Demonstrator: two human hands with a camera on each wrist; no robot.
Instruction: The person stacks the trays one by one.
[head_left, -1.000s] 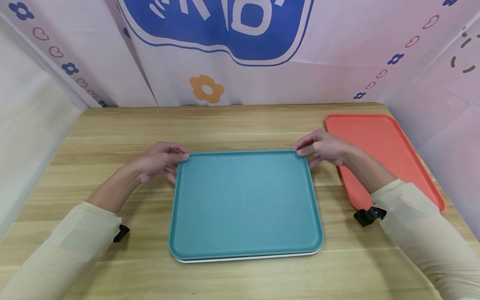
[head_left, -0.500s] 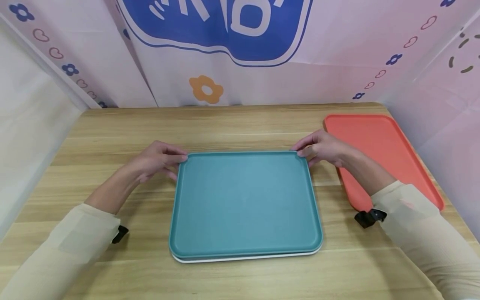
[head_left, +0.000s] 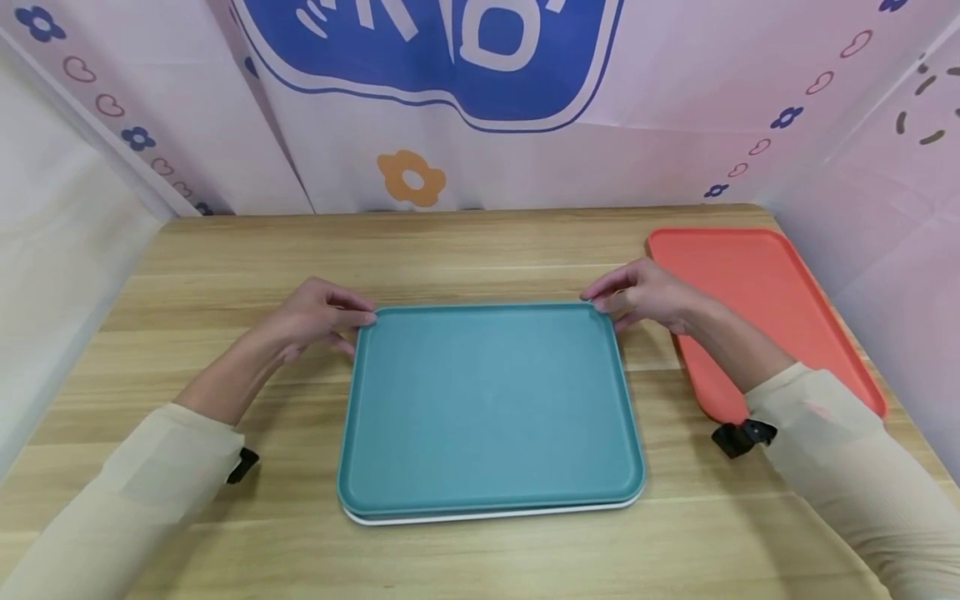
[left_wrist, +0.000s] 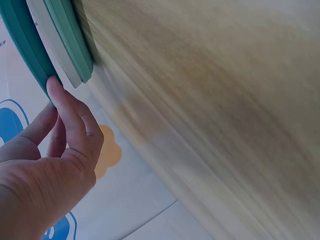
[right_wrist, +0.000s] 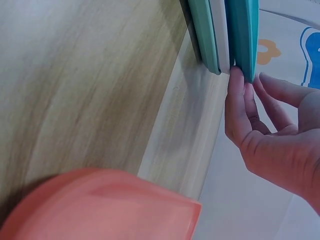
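A teal rectangular tray (head_left: 491, 408) lies on top of a small stack in the middle of the table. Below it, a white tray (right_wrist: 220, 37) and a light green tray (right_wrist: 202, 37) show edge-on in the right wrist view. My left hand (head_left: 315, 321) pinches the teal tray's far left corner, thumb on the rim and fingers beneath. At the far right corner, my right hand (head_left: 637, 296) pinches the same tray. Both wrist views show fingertips at the teal rim only, with a narrow gap between it and the white tray.
A coral-red tray (head_left: 765, 308) lies flat on the wooden table (head_left: 187, 283) at the right, partly under my right forearm. Printed white cloth walls (head_left: 525, 167) stand behind the table and at both sides.
My left fingers have shifted very slightly up along the teal tray's corner. Slightly more of the white tray's rim shows at the front left. Otherwise almost everything stays put.
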